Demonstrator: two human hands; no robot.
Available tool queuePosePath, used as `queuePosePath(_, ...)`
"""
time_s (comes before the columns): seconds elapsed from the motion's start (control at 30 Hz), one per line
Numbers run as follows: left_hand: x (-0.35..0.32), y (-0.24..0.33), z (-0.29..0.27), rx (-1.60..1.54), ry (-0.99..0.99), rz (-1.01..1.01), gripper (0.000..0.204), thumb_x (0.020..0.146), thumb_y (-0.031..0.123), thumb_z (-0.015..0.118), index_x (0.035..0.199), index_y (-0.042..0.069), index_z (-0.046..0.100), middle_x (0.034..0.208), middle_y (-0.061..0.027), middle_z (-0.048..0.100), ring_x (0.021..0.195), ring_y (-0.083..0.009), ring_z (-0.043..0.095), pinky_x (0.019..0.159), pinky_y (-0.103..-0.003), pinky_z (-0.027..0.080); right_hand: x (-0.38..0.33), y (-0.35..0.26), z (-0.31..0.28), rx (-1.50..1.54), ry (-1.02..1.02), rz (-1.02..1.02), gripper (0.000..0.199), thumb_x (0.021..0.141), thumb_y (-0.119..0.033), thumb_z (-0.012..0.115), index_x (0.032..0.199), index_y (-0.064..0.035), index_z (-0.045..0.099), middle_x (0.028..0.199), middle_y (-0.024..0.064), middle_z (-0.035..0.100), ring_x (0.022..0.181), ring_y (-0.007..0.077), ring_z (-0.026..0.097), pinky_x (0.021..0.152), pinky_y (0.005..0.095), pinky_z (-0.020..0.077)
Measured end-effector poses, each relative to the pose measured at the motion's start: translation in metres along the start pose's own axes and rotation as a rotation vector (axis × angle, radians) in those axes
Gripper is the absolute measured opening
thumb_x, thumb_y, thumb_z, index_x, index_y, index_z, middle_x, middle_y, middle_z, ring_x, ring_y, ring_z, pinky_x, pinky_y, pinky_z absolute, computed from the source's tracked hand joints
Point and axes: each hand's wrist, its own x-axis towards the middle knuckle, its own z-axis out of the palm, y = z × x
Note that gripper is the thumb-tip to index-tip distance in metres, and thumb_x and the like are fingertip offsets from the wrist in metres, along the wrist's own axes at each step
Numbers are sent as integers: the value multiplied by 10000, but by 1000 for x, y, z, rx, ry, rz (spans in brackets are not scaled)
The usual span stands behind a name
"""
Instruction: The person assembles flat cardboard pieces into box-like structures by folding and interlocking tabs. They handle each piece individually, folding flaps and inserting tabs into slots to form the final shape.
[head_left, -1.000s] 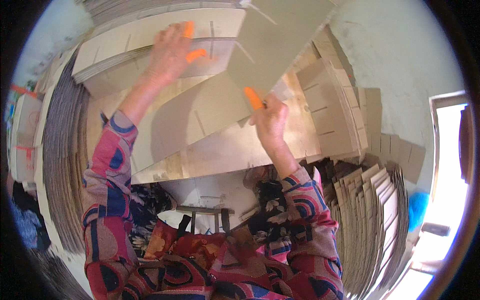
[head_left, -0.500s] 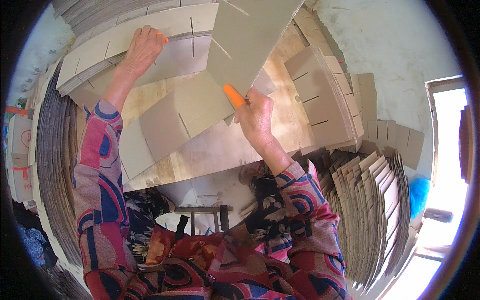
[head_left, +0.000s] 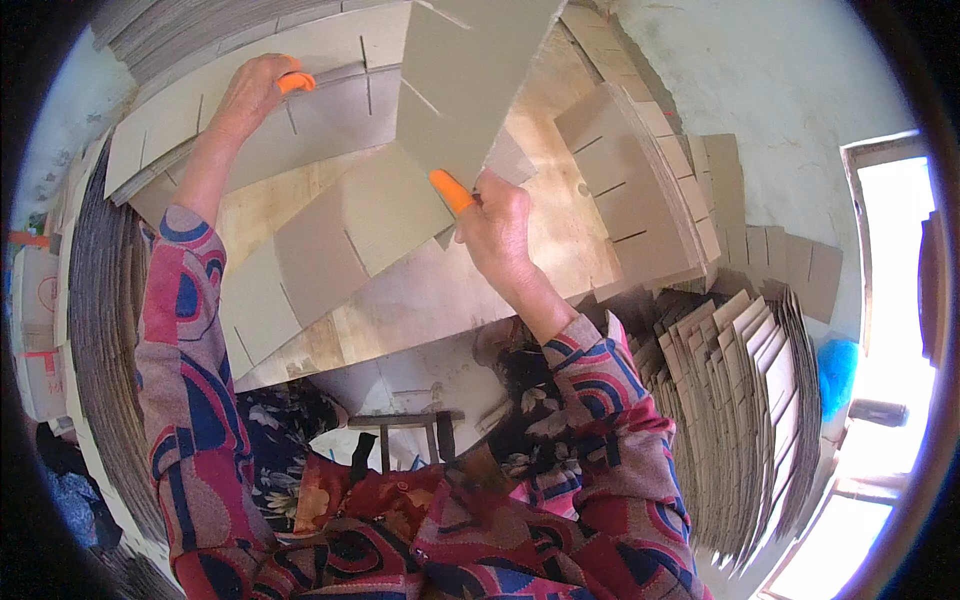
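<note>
1. the right hand (head_left: 495, 225) is closed in a pinch on the near end of a slotted grey sheet (head_left: 455, 75), its orange-covered thumb laid over the face; the other fingers are mostly hidden behind.
2. that grey sheet slants up and away over the counter (head_left: 440, 285), its far end cut off by the upper edge of the view; short slits show on its face.
3. the left hand (head_left: 250, 95), with orange covers on its digits, is curled at the front edge of the far stack (head_left: 330, 60) of slotted board; whether it pinches a piece there i cannot tell.
4. below the grey sheet, a tan sheet (head_left: 320, 225) lies slantwise on the counter, partly shaded.
5. to the right rests another slotted stack (head_left: 640, 195), apart from both hands.
6. as a judgement, the grey sheet looks like thin cardboard: light, fairly stiff along its length, with a dry face that should grip well, though the slits could let it bend or tear.
7. the best hold would seem to be on solid board between slits, thumb on top and fingers flat beneath, away from the slightly rough right edge.
</note>
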Motion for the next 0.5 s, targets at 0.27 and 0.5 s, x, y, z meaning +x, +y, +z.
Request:
queuePosePath(0.27,11,33,6,315,-171,-103,166,893,64,508,1037,2,562,1005,-157,633,1015,-351,573,805,-414,497,1,-2,-2,35,-19,51,317,850,-184,728,721,31,533,628,202,563,503,315,504,499,387,431)
queuePosePath(0.5,-6,52,7,430,189,305,404,691,1,607,1095,-9,589,1005,-147,608,977,-301,567,789,-355,532,-3,6,-6,-74,28,-50,287,842,-156,737,714,32,562,585,196,558,461,249,504,462,367,418)
